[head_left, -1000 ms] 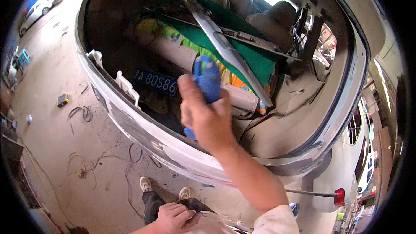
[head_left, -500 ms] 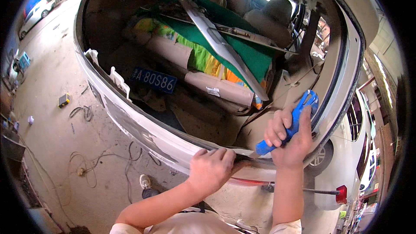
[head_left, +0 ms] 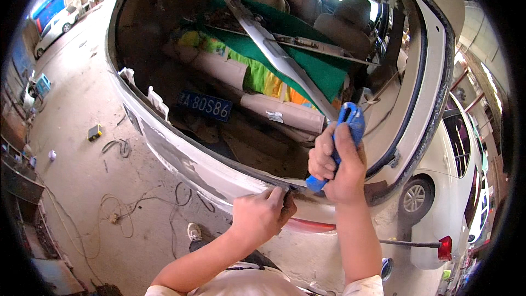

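Observation:
My right hand (head_left: pixel 345 164) is wrapped round a blue-handled tool (head_left: pixel 355 120), held upright and tilted above the rear sill of a car. The handle has a slotted upper end; its lower end shows below my fingers, and its exact kind is unclear. To the left, my left hand (head_left: pixel 260 214) rests on the pale rear bodywork (head_left: pixel 211 183), its fingers curled closed over the dark edge of the cargo opening. What those fingers pinch is hidden. A red reflector strip (head_left: pixel 312 226) lies just below, between my forearms.
Inside the cargo area are a silver trim strip (head_left: pixel 276 55), a green sheet (head_left: pixel 329 85), beige padded panels (head_left: pixel 282 111) and a blue plate (head_left: pixel 205 106). Cables (head_left: pixel 131 208) lie on the floor at left. Another white car (head_left: pixel 438 170) with a red lamp (head_left: pixel 445 248) before it stands at right.
My right hand has moved left with the blue-handled tool, closer to my left hand. The left hand has slid slightly left along the edge. The whole view has shifted a little.

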Tool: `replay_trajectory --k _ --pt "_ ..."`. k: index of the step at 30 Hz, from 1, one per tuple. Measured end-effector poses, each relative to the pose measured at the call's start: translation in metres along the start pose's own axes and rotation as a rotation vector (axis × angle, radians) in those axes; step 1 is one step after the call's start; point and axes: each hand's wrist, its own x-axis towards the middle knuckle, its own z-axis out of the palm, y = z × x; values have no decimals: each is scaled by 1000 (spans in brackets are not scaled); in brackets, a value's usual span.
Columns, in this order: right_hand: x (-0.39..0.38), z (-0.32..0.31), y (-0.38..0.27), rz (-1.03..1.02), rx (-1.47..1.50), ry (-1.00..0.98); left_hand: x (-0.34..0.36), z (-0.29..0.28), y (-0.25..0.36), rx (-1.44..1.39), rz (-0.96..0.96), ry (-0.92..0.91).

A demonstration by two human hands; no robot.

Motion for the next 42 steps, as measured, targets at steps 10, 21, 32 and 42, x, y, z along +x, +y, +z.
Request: replay_trajectory --k 10,21,32,42 --pt "18 19 26 78 -135 78 -3 0 -6 -171 -34 -50" --pt "35 37 35 -3 -194 99 -13 -7 -14 -253 -97 -7" --pt "35 31 26 91 -46 44 -4 4 -5 182 47 47" --pt "26 27 27 25 -57 74 -7 -14 -18 -191 -93 -151"
